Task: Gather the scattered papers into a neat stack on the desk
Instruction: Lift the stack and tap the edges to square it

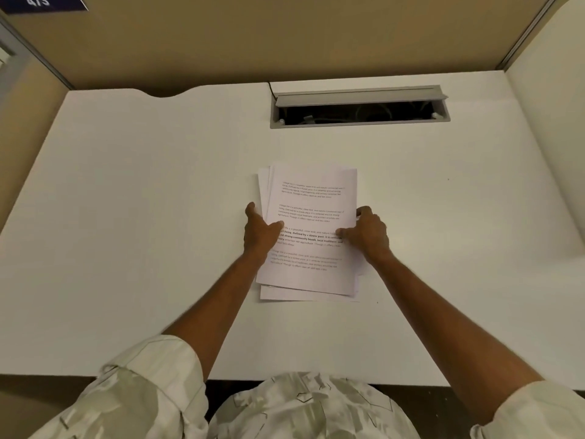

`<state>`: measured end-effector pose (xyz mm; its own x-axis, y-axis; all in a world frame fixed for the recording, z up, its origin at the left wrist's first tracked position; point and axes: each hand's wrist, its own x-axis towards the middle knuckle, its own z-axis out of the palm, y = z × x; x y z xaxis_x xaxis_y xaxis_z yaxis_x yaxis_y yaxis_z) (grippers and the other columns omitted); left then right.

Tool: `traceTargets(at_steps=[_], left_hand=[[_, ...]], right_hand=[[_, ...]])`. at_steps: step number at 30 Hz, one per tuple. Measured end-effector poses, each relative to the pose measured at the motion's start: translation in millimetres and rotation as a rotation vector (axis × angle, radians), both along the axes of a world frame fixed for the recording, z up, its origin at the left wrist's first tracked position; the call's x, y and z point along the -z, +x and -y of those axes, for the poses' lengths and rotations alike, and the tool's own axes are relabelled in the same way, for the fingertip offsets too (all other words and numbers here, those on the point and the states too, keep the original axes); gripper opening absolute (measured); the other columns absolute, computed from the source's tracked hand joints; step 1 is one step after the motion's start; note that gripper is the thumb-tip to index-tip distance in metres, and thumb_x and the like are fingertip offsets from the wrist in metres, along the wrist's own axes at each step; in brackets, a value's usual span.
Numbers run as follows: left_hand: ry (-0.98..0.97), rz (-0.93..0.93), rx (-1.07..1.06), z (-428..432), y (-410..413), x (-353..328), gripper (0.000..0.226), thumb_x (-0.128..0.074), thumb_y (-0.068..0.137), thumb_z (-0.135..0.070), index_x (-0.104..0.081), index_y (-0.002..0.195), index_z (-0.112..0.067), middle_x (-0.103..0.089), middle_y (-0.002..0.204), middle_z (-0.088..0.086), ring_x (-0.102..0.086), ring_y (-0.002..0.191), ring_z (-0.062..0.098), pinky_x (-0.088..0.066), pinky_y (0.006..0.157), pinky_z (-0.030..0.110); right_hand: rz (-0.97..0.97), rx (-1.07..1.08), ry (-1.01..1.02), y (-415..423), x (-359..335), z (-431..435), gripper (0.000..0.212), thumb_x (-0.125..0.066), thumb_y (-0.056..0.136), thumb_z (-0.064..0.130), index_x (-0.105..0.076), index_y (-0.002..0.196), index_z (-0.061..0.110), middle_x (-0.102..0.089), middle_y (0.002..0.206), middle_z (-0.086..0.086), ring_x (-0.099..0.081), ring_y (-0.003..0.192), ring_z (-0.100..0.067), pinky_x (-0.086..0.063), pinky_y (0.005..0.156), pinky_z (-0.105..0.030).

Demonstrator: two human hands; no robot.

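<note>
Head view puts the papers at frame centre on the desk. I see my left hand and right hand clamping opposite edges, thumbs on top, probably to square the skewed sheets.
</note>
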<state>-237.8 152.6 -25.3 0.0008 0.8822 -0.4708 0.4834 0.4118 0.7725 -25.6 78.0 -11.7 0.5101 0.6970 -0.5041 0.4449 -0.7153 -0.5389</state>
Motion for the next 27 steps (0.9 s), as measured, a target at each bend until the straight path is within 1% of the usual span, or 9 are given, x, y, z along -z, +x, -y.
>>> traceTargets(at_steps=[2,4,7,11,13,16,19,23,27], left_hand=[[0.02,0.044,0.049,0.4,0.6,1.8,0.072,-0.064,0.095,-0.013,-0.027,0.155,-0.018,-0.049,0.152,0.008,-0.052,0.135,0.029,-0.046,0.11,0.042],[0.03,0.143,0.081,1.9,-0.8,-0.1,0.057,-0.059,0.096,-0.009,-0.039,0.149,-0.02,-0.059,0.139,0.002,-0.059,0.127,0.026,-0.051,0.101,0.036],[0.085,0.31,0.108,2.7,-6.4,-10.0,0.049,-0.057,0.098,-0.012,-0.046,0.141,-0.031,-0.065,0.128,-0.011,-0.067,0.114,0.013,-0.057,0.095,0.035],[0.159,0.5,0.113,-4.7,-21.4,-36.9,0.043,-0.062,0.097,-0.012,-0.053,0.134,-0.032,-0.068,0.13,-0.005,-0.069,0.115,0.019,-0.058,0.095,0.044],[0.2,0.547,0.148,-10.3,-30.9,-54.0,0.043,-0.063,0.096,-0.012,-0.053,0.133,-0.031,-0.068,0.132,-0.004,-0.067,0.118,0.021,-0.058,0.095,0.044],[0.292,0.55,0.218,-18.3,-46.5,-78.4,0.043,-0.061,0.097,-0.01,-0.053,0.133,-0.033,-0.068,0.13,-0.007,-0.067,0.118,0.02,-0.058,0.093,0.04],[0.381,0.537,0.237,-23.2,-61.9,-95.6,0.044,-0.056,0.099,-0.01,-0.044,0.138,-0.026,-0.063,0.132,-0.002,-0.065,0.118,0.021,-0.059,0.093,0.04],[0.472,0.509,0.274,-25.3,-83.7,-108.7,0.05,-0.06,0.096,-0.018,-0.038,0.139,-0.029,-0.057,0.133,0.003,-0.061,0.122,0.022,-0.059,0.095,0.039],[0.485,0.445,0.29,-18.1,-105.9,-95.8,0.055,-0.063,0.095,-0.023,-0.038,0.144,-0.025,-0.059,0.132,-0.004,-0.06,0.121,0.012,-0.057,0.097,0.031]], right_hand=[[0.003,-0.014,0.03,-1.3,1.0,0.4,0.07,-0.083,0.084,0.03,-0.051,0.142,0.01,-0.052,0.139,-0.017,-0.047,0.134,-0.038,-0.049,0.105,-0.051],[-0.005,-0.001,0.101,-2.2,3.4,0.9,0.067,-0.08,0.087,0.027,-0.05,0.146,0.013,-0.048,0.143,-0.017,-0.043,0.138,-0.038,-0.046,0.107,-0.05],[-0.043,0.042,0.291,1.5,6.8,2.4,0.065,-0.074,0.093,0.023,-0.047,0.151,0.015,-0.047,0.151,-0.015,-0.045,0.141,-0.035,-0.041,0.116,-0.048],[-0.361,0.112,0.439,3.6,-4.2,1.6,0.084,-0.074,0.094,0.034,-0.027,0.162,0.016,-0.045,0.16,-0.006,-0.049,0.142,-0.024,-0.043,0.115,-0.039],[-0.498,0.086,0.485,1.0,-13.0,-0.7,0.079,-0.074,0.095,0.034,-0.031,0.159,0.021,-0.058,0.15,-0.003,-0.059,0.134,-0.022,-0.049,0.113,-0.044],[-0.543,0.048,0.632,-10.3,-30.2,-7.4,0.051,-0.07,0.099,0.024,-0.049,0.145,0.016,-0.068,0.136,0.001,-0.068,0.122,-0.02,-0.056,0.106,-0.047],[-0.572,0.049,0.781,-29.9,-49.8,-11.7,0.035,-0.063,0.102,0.017,-0.054,0.135,0.011,-0.071,0.129,0.001,-0.072,0.115,-0.016,-0.061,0.098,-0.04],[-0.519,0.003,0.901,-59.5,-70.0,-9.5,0.027,-0.058,0.105,0.017,-0.056,0.131,0.023,-0.07,0.128,0.002,-0.07,0.117,-0.019,-0.062,0.091,-0.032],[-0.426,-0.057,0.859,-86.5,-63.8,4.9,0.032,-0.056,0.107,0.019,-0.048,0.137,0.026,-0.063,0.129,0.013,-0.065,0.118,-0.004,-0.057,0.09,-0.021]])
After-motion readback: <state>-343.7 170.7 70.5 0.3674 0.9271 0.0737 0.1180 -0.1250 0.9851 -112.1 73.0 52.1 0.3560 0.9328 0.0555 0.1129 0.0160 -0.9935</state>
